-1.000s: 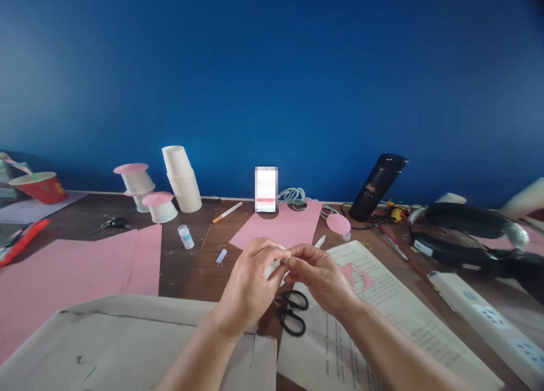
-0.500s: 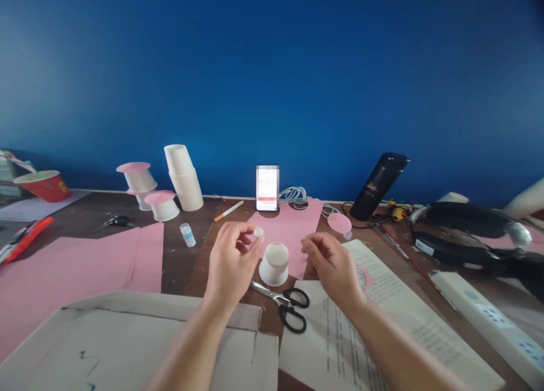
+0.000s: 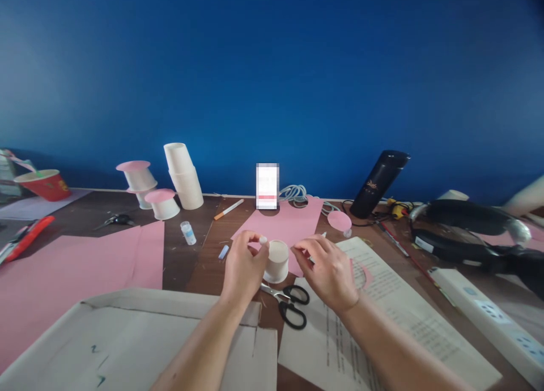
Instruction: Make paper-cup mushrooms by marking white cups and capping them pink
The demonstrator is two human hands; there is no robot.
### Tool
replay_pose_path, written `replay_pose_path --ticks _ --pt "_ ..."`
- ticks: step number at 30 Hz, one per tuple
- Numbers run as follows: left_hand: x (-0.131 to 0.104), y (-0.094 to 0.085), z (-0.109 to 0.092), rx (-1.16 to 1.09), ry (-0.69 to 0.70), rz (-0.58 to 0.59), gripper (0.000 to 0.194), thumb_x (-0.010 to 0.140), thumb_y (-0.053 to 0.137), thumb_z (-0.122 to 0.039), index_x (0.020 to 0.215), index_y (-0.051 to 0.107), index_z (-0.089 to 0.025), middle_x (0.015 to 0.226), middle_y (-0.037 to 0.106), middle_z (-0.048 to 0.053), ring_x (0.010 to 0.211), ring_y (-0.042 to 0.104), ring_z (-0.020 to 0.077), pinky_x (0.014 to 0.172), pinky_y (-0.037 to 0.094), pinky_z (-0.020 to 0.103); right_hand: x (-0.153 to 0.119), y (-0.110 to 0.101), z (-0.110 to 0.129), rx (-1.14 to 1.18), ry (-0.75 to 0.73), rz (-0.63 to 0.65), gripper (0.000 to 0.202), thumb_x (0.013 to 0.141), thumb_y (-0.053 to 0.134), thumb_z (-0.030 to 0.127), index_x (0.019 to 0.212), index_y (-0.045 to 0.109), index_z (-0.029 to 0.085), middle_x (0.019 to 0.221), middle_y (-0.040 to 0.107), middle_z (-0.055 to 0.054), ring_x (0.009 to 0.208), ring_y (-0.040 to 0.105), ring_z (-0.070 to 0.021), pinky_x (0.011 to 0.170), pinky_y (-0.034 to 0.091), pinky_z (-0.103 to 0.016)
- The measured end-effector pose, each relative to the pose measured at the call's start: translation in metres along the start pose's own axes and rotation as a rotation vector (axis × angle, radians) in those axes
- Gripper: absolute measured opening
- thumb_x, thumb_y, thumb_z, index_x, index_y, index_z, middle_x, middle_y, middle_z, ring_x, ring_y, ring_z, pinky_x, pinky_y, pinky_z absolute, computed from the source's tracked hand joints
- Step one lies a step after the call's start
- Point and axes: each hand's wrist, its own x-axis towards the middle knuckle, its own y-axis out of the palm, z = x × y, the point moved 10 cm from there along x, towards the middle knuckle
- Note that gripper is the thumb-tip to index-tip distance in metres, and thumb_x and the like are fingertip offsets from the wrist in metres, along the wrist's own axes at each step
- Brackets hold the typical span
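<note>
My left hand (image 3: pixel 246 263) pinches a small white piece (image 3: pixel 262 240) between thumb and index finger, just left of an upturned white paper cup (image 3: pixel 277 259). On the cup's other side is my right hand (image 3: pixel 325 263), its thumb and fingers closed together; whatever they hold is too small to name. A small white tip (image 3: pixel 324 234) shows behind its knuckles. Black-handled scissors (image 3: pixel 293 303) lie below the cup. Behind the cup lies a pink sheet (image 3: pixel 284 224), and a phone (image 3: pixel 267 187) stands at the wall.
At the left are pink-topped cups (image 3: pixel 161 204), stacked white cups (image 3: pixel 185 181), a small bottle (image 3: pixel 188 233) and a red cup (image 3: pixel 45 186). Printed paper (image 3: pixel 408 317), a black flask (image 3: pixel 378 186) and a power strip (image 3: pixel 488 317) lie or stand at the right.
Both hands have moved closer to the cup, the left to the right and the right to the left. The small blue-white object left of my left hand now shows.
</note>
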Motion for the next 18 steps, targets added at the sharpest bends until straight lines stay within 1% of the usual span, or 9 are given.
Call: replay_pose_path --ticks 7,12,18 --pt "0.000 0.002 0.000 -0.037 -0.005 0.014 0.015 0.076 0.056 -0.031 0.087 0.059 -0.021 0.089 0.066 0.002 0.067 0.060 0.0153 0.064 0.044 0.030 0.000 0.000 0.008 -0.055 -0.097 0.008 0.016 0.092 0.049 0.028 0.086 0.063 0.021 0.086 0.064 -0.003 0.079 0.054 -0.0167 0.075 0.035 -0.031" --pt "0.000 0.003 0.004 -0.034 -0.065 0.028 0.014 0.075 0.056 -0.031 0.086 0.059 -0.023 0.090 0.066 0.000 0.069 0.059 0.0148 0.067 0.043 0.029 0.000 -0.001 0.014 -0.067 -0.162 0.003 0.015 0.092 0.049 0.023 0.085 0.062 0.021 0.082 0.064 -0.002 0.079 0.053 -0.0166 0.075 0.032 -0.032" --pt "0.000 0.004 0.004 -0.036 -0.077 0.042 0.015 0.075 0.055 -0.032 0.087 0.058 -0.023 0.091 0.066 0.000 0.070 0.058 0.0147 0.068 0.042 0.028 -0.002 0.001 0.017 -0.104 -0.192 0.038 0.017 0.091 0.048 0.020 0.080 0.061 0.020 0.078 0.062 -0.002 0.078 0.050 -0.0168 0.075 0.029 -0.033"
